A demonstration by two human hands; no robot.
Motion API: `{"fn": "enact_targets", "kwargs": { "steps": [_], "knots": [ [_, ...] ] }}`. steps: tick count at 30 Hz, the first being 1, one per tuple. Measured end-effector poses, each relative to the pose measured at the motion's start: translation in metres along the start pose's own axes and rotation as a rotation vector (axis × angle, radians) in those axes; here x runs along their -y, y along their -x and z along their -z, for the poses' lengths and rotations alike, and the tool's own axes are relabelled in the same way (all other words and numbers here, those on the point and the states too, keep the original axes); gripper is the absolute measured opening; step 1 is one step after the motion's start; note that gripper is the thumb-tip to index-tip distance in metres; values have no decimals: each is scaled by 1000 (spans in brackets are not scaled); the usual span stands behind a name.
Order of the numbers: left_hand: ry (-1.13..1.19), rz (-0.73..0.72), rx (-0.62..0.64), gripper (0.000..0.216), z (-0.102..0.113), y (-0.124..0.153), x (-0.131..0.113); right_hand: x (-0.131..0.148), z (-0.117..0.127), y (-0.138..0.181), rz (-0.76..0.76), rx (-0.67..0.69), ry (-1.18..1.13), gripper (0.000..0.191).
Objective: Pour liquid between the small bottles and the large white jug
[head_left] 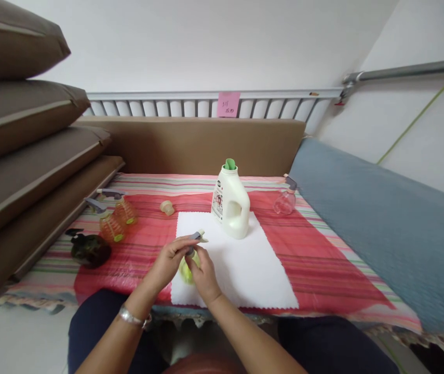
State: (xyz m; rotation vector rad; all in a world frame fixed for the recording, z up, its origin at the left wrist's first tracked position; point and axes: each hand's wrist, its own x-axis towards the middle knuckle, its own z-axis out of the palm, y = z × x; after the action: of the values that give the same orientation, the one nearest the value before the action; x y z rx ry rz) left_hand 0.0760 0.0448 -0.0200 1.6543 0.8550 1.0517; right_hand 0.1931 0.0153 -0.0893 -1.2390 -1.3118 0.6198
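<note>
Seated at the near edge, knees and forearms in the foreground, a metal bracelet [133,317] on the left wrist. Both hands met over the near left corner of the white cloth [241,270]: left hand [171,258] curled over the grey trigger head [197,237], fingertips pinched on it; right hand [202,274] wrapped round the small green spray bottle [186,270], held just above the cloth. Judged as the step of screwing the head onto, or off, the bottle; direction of the turn not readable. Next move, by judgement, called for a firm hold on the body while the head was twisted, bottle kept upright.

Farther back on the cloth, a white detergent jug [231,205] with a green funnel [229,164] in its neck. Loose beige cap [167,208] on the striped red tablecloth [315,254]. Left: one dark spray bottle [89,249] and two amber spray bottles [116,215]. Right: one clear spray bottle [284,200]. Beyond, a cardboard panel [206,145], a radiator [167,106] and a pink note [228,104].

Bottle body largely hidden by the fingers; liquid level not seen. Jug label and note writing too small to read.
</note>
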Motion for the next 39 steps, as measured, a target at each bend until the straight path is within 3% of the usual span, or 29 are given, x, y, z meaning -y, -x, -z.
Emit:
{"fn": "enact_targets", "kwargs": {
  "steps": [2,6,20,30,39],
  "knots": [
    [2,-1,2,26,0,0,1,0,0,-2,-21,-20,15,27],
    [0,-8,16,27,0,0,2,1,0,-3,-49,-59,38,33],
    [-2,-17,20,27,-1,1,-1,-4,2,0,69,28,51,32],
    [2,-10,19,28,-1,1,-3,1,-1,0,29,-32,122,31],
    [-16,-27,3,26,3,3,2,-4,0,1,104,30,133,28]
  ]
}}
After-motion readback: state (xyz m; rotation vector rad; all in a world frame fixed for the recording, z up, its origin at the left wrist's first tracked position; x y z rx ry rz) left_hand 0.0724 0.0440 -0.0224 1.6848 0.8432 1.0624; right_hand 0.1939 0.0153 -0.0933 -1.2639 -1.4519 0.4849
